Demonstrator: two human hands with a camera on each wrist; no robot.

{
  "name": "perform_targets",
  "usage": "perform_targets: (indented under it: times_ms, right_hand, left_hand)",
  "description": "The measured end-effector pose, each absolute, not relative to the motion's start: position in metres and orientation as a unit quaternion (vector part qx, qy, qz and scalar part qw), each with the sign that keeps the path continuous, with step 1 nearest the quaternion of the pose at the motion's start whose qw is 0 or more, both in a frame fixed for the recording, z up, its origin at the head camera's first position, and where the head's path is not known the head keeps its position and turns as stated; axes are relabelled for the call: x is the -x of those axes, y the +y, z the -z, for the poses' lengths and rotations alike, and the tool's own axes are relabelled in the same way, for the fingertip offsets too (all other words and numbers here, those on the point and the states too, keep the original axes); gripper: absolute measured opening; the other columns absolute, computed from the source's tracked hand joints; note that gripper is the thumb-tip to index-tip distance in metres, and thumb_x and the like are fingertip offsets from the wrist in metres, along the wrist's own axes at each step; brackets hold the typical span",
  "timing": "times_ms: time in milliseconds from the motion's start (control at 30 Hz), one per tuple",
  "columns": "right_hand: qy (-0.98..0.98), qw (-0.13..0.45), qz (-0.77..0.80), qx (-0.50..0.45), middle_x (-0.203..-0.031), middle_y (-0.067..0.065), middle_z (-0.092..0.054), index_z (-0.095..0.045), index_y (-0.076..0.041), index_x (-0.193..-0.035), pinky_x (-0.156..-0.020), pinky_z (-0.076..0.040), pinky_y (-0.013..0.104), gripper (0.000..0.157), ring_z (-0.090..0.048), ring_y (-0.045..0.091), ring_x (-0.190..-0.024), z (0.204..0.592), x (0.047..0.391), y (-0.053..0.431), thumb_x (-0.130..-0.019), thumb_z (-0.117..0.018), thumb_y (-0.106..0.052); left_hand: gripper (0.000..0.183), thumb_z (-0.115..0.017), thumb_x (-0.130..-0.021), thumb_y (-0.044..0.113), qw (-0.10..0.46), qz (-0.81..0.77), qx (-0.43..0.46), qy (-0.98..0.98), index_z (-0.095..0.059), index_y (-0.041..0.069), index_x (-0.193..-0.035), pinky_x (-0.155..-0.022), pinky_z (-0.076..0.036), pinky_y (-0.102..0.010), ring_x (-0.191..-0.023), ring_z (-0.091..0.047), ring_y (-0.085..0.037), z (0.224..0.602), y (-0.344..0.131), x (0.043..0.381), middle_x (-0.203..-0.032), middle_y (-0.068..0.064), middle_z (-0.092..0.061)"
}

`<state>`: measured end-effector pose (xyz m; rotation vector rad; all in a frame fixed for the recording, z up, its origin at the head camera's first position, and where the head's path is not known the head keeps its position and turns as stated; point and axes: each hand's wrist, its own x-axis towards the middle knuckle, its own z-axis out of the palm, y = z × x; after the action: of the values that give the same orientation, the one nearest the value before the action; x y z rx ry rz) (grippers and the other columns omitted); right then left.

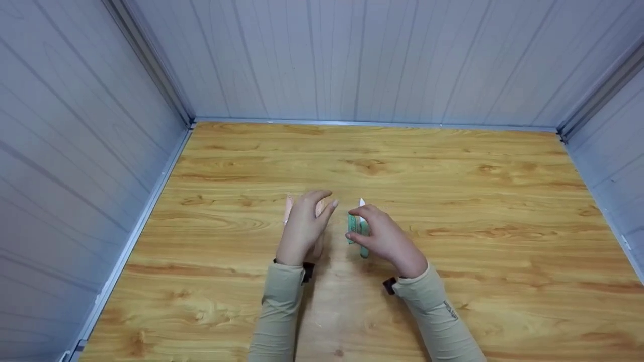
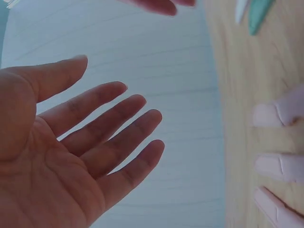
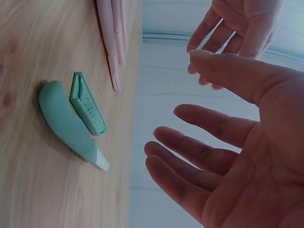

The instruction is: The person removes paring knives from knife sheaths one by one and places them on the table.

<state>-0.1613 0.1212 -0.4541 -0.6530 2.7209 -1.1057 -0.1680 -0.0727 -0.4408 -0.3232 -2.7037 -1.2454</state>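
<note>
Both hands hover over the table with relaxed, spread fingers and nothing in them. My left hand (image 1: 303,223) is above several slim pink pieces (image 2: 268,115) with narrower tips, lying side by side; in the head view it partly covers them. My right hand (image 1: 386,236) hangs over a small ceramic knife (image 3: 66,121) with a curved green handle and a short white blade. Beside that knife lies its green sheath (image 3: 89,105), marked CERAMIC. In the right wrist view, knife and sheath lie apart on the wood, with the right fingertips off to one side.
The wood-grain table (image 1: 453,181) is bounded by a pale panel wall (image 1: 332,60) at the back and another panel (image 1: 75,151) on the left. A third panel (image 1: 614,151) stands at the right. Each wrist wears a small dark camera.
</note>
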Motion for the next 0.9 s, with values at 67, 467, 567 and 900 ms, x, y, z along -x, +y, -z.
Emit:
perform_targets:
  times_ms: [67, 467, 567, 900]
  right_hand:
    - [0.906, 0.066, 0.355, 0.221, -0.126, 0.011, -0.054, -0.056, -0.002, -0.128, -0.097, -0.042, 0.044, 0.050, -0.053, 0.029, -0.116, 0.455, 0.160, 0.119, -0.087, -0.073, -0.025]
    - [0.903, 0.036, 0.323, 0.282, -0.134, 0.018, -0.049, -0.055, 0.001, -0.130, -0.103, -0.037, 0.044, 0.054, -0.047, 0.033, -0.123, 0.465, 0.153, 0.104, -0.085, -0.074, -0.021]
    - [0.904, 0.042, 0.312, 0.289, -0.139, 0.019, -0.045, -0.053, 0.001, -0.133, -0.104, -0.036, 0.044, 0.057, -0.043, 0.033, -0.128, 0.468, 0.151, 0.102, -0.085, -0.073, -0.022]
    - [0.907, 0.046, 0.256, 0.331, -0.147, 0.018, -0.037, -0.045, -0.004, -0.141, -0.108, -0.032, 0.042, 0.067, -0.037, 0.031, -0.133, 0.477, 0.138, 0.089, -0.085, -0.072, -0.027]
  left_hand:
    - [0.039, -0.059, -0.096, 0.029, 0.067, 0.397, 0.113, -0.908, -0.062, 0.002, -0.124, -0.103, -0.037, -0.041, -0.121, -0.051, -0.028, 0.445, -0.076, 0.167, -0.125, -0.013, -0.060]
    - [0.043, -0.057, -0.097, 0.029, 0.041, 0.297, 0.155, -0.941, -0.059, -0.002, -0.128, -0.105, -0.030, -0.054, -0.123, -0.049, -0.033, 0.465, -0.086, 0.168, -0.134, -0.020, -0.052]
    - [0.043, -0.056, -0.098, 0.028, 0.046, 0.274, 0.161, -0.947, -0.057, -0.001, -0.129, -0.106, -0.027, -0.057, -0.127, -0.046, -0.031, 0.468, -0.090, 0.169, -0.134, -0.018, -0.052]
    - [0.041, -0.051, -0.100, 0.027, 0.035, 0.231, 0.183, -0.955, -0.056, 0.001, -0.131, -0.111, -0.015, -0.056, -0.130, -0.040, -0.039, 0.471, -0.102, 0.175, -0.135, -0.017, -0.052]
